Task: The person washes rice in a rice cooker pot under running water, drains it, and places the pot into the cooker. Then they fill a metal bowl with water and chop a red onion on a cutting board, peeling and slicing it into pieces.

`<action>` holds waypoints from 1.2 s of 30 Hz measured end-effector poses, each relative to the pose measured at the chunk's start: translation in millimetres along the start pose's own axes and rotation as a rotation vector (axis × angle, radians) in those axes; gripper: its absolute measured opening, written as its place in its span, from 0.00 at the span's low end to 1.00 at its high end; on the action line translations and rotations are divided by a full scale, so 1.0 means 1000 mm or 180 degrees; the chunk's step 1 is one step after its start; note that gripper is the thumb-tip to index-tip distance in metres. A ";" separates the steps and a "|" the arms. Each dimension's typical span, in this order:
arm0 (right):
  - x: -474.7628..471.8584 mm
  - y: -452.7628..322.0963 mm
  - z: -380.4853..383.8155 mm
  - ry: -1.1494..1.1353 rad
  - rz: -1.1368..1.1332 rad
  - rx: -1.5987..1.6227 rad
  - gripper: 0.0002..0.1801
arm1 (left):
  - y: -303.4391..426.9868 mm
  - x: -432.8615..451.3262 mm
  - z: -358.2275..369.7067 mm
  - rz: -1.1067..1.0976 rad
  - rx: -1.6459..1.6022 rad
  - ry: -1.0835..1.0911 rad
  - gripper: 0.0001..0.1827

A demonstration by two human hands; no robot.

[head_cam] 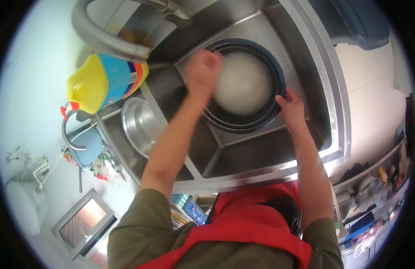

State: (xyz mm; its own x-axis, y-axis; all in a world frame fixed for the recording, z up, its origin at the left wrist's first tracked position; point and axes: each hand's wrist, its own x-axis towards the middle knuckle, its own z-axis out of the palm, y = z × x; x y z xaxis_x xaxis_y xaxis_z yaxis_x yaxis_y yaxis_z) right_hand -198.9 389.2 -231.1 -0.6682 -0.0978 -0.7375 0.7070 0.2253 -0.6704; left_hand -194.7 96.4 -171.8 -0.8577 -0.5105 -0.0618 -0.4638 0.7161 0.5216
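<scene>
A round dark-blue basin (281, 72) rests in the stainless steel sink (224, 158). Inside it lies a pale, whitish mass (244, 84); whether it is grain or cloudy liquid is not clear. My right hand (291, 107) grips the basin's right rim, with the thumb over the edge. Over the opposite rim is my left hand (204, 72), blurred and curled; I cannot tell whether it holds anything.
A curved faucet (137, 53) reaches over the sink's left side. Near it stands a yellow jug (88, 84) with a blue label. A round metal lid or pan (143, 122) lies in the adjoining basin, past the divider (157, 104). Cluttered shelves (368, 191) stand at right.
</scene>
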 end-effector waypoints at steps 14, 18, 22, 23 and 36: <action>0.007 0.007 0.000 -0.0130 0.0016 0.0253 0.22 | -0.051 -0.090 0.080 0.1181 0.1452 -0.2019 0.27; 0.012 0.013 -0.002 -0.0096 -0.0041 0.0155 0.24 | -0.069 -0.095 0.038 0.0548 0.1242 -0.1922 0.26; 0.022 0.023 0.008 0.0308 -0.0496 -0.0782 0.25 | -0.094 -0.078 0.013 0.0640 0.1231 0.0672 0.24; 0.023 0.023 0.011 0.0473 -0.0638 -0.1100 0.26 | -0.096 -0.072 0.011 0.0044 0.0864 0.0458 0.24; -0.190 -0.112 -0.151 -0.0250 -0.0916 0.0011 0.19 | 0.136 -0.143 -0.189 -0.0726 0.0090 0.0280 0.24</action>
State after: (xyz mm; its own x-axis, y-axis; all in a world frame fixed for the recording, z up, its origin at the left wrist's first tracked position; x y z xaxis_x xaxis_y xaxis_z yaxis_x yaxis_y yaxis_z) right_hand -186.3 528.8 -3.8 -0.8214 -0.2319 -0.5212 0.4921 0.1741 -0.8530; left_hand -93.0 176.6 68.6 -0.7079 -0.6992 -0.1001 -0.6504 0.5899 0.4785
